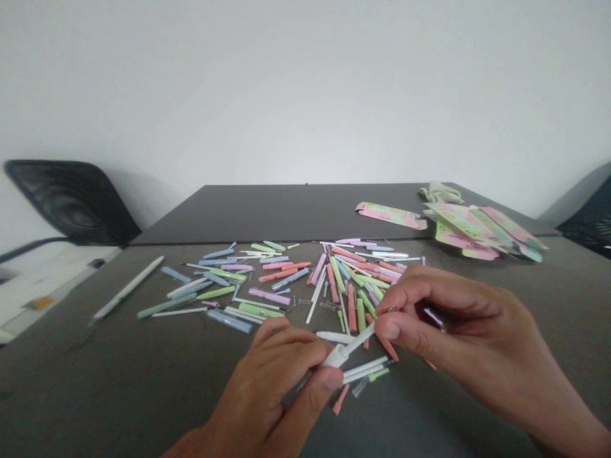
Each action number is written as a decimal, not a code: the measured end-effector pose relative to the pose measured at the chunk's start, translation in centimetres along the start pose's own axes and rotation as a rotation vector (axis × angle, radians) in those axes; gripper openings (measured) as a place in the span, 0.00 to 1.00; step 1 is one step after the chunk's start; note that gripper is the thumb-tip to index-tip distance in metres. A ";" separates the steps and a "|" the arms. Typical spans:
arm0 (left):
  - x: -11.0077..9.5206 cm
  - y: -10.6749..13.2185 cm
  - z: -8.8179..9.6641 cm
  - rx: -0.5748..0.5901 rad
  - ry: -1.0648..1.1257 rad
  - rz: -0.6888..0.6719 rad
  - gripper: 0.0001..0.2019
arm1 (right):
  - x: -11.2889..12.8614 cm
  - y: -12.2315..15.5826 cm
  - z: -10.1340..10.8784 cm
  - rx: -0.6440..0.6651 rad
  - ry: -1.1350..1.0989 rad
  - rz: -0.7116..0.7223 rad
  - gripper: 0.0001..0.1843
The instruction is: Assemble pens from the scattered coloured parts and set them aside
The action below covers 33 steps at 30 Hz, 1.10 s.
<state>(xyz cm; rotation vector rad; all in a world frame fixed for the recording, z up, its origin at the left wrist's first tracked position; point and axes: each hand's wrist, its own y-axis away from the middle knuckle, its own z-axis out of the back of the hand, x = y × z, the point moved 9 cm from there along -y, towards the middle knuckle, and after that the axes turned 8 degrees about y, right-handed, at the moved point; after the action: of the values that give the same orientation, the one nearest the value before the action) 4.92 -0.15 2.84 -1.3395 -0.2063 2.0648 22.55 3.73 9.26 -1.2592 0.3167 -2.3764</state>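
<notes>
My left hand (pixel 286 381) is closed around a white pen barrel (pixel 337 355), its open end facing up and right. Between thumb and fingertips, my right hand (pixel 443 324) pinches a thin white pen refill (pixel 360 339) near its tip. The refill's other end reaches into the mouth of the barrel. Below the hands lie white refills (pixel 365 369), a small green piece (pixel 379 374), a clear cap (pixel 360 387) and a red-orange piece (pixel 340 401). Behind them spreads a loose heap of pen parts, with a purple barrel (pixel 270 296) and a green barrel (pixel 261 310) among them.
An assembled white pen (pixel 128 287) lies apart at the left. Flattened pink and green boxes (pixel 482 229) are piled at the right rear, near a crumpled cloth (pixel 440 192). One carton (pixel 391 215) lies alone. A black mesh chair (pixel 71 203) stands left of the dark table (pixel 267 213).
</notes>
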 end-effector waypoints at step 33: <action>1.6 -0.7 4.0 -0.206 -0.062 0.217 0.16 | -6.7 -1.8 -0.8 0.290 0.464 0.054 0.12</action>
<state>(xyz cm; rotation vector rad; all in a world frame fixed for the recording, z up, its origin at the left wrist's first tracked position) 1.36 2.18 3.79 -1.4760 -0.3202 2.3200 24.75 8.46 4.67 -0.5579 0.1313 -2.5334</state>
